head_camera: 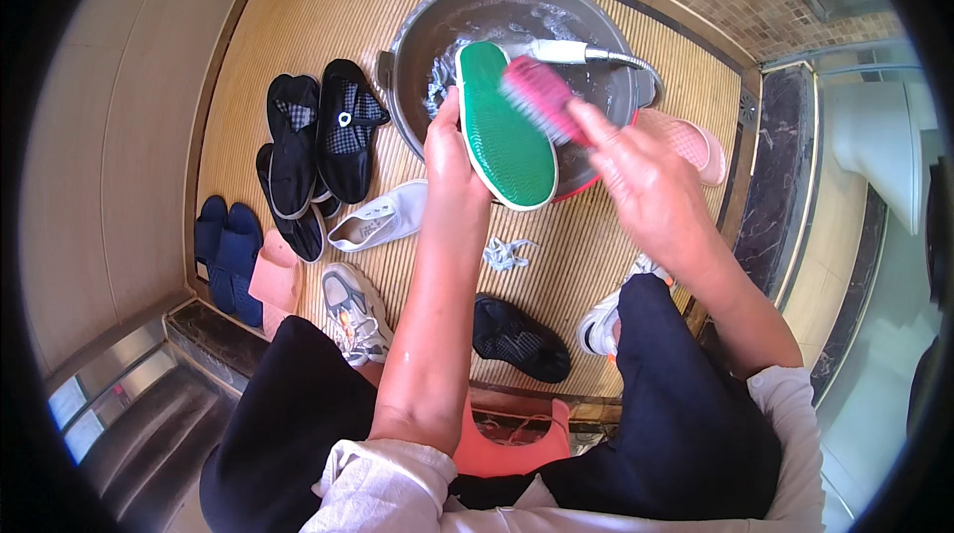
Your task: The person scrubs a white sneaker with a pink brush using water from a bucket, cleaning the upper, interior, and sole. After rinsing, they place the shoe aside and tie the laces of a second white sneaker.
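Note:
My left hand [456, 149] holds a shoe [507, 131] with its green sole facing up and a white rim around it. Over the sole's right edge, my right hand [633, 175] grips a pink scrubbing brush [542, 97] with pale bristles, slightly blurred. Both are above a large grey basin [417, 19] of water, where a white shower head [559, 51] on a metal hose lies. Laces [441, 78] show in the water by the basin's left side. The shoe's upper is hidden beneath its sole.
Left of the basin lie several black cloth shoes [346, 138], a white canvas shoe [384, 216], navy slippers [237, 257] and pink slippers [277, 272]. Nearer me are white laces [508, 254] and a black shoe [520, 339]. A pink slipper [704, 149] sits right of the basin.

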`<state>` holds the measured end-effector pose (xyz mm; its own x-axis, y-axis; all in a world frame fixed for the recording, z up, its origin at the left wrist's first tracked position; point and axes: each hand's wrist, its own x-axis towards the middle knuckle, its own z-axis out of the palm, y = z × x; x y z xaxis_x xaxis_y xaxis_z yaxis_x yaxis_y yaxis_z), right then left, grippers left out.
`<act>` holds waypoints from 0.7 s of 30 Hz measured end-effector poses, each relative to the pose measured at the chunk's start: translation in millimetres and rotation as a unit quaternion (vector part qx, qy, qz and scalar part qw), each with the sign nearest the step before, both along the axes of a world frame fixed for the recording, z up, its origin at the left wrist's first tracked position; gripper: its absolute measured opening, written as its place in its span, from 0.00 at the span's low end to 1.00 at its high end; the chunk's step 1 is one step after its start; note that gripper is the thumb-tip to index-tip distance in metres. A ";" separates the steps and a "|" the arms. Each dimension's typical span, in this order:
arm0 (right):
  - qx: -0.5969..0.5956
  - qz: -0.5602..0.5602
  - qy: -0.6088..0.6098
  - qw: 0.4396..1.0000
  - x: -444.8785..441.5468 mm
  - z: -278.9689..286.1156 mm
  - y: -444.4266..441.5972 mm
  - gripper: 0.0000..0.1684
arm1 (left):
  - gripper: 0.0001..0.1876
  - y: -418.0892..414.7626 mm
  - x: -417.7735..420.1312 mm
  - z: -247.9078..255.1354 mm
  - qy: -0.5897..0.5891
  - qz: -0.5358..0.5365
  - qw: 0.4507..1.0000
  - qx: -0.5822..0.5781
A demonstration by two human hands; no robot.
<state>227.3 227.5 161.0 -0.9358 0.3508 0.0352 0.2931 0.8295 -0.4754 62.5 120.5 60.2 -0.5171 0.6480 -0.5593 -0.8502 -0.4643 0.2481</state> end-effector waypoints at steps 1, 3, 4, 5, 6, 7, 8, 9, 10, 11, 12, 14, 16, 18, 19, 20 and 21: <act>-0.003 0.017 -0.021 1.000 -5.9 7.4 -8.0 0.28 | 0.21 -2.3 0.5 -2.8 0.011 -0.015 1.000 -0.009; 0.026 0.051 -0.031 0.998 -19.4 -0.7 -12.9 0.25 | 0.21 -7.4 2.4 -5.3 0.032 -0.046 0.998 -0.028; 0.034 0.039 -0.045 0.998 -26.5 -11.2 -2.9 0.23 | 0.21 -2.4 6.0 2.3 0.023 -0.032 0.999 -0.010; 0.041 0.027 -0.058 0.997 -34.2 -19.0 9.4 0.22 | 0.21 -5.2 9.6 11.3 0.032 -0.075 0.995 0.060; 0.051 0.007 -0.067 0.996 -41.8 -23.7 22.9 0.22 | 0.21 -5.6 13.3 16.1 0.048 -0.105 0.992 0.058; 0.078 0.000 -0.050 0.996 -47.6 -30.5 39.9 0.22 | 0.21 -6.1 16.6 20.8 0.065 -0.134 0.987 0.058; 0.083 0.000 -0.024 0.996 -52.8 -43.0 57.1 0.22 | 0.22 -11.4 18.5 21.2 0.136 -0.157 0.977 0.058; 0.086 0.002 0.001 0.996 -54.3 -52.8 68.9 0.22 | 0.23 -11.8 23.4 30.4 0.163 -0.160 0.973 0.031; 0.090 0.000 0.008 0.996 -49.0 -55.3 74.2 0.22 | 0.23 -9.1 30.8 45.2 0.188 -0.162 0.969 0.007; 0.094 -0.003 0.015 0.995 -43.0 -56.8 79.3 0.22 | 0.23 -8.0 36.2 56.8 0.213 -0.164 0.963 -0.016; 0.093 0.000 0.024 0.995 -41.1 -57.4 78.4 0.22 | 0.22 -13.9 38.6 62.8 0.223 -0.193 0.956 -0.004; -0.041 -0.060 -0.020 0.997 -35.3 -56.3 75.2 0.22 | 0.21 -25.7 44.2 64.7 0.232 -0.279 0.931 0.035; -0.126 -0.118 -0.078 0.982 -30.0 -47.9 68.8 0.23 | 0.20 -35.5 48.0 63.3 0.229 -0.374 0.895 0.076; -0.146 -0.122 -0.042 0.981 -19.5 -51.1 62.4 0.24 | 0.18 -35.6 60.0 52.4 0.287 -0.465 0.836 0.053; -0.158 -0.120 -0.023 0.980 -18.8 -50.1 55.9 0.24 | 0.17 -37.0 65.7 44.8 0.342 -0.503 0.794 0.018; -0.143 -0.123 -0.064 0.980 -18.0 -46.0 50.1 0.24 | 0.18 -40.3 73.7 31.0 0.413 -0.513 0.752 -0.028; -0.083 -0.092 -0.038 0.992 -11.8 -49.0 50.7 0.24 | 0.18 -39.5 84.6 17.9 0.480 -0.518 0.705 -0.065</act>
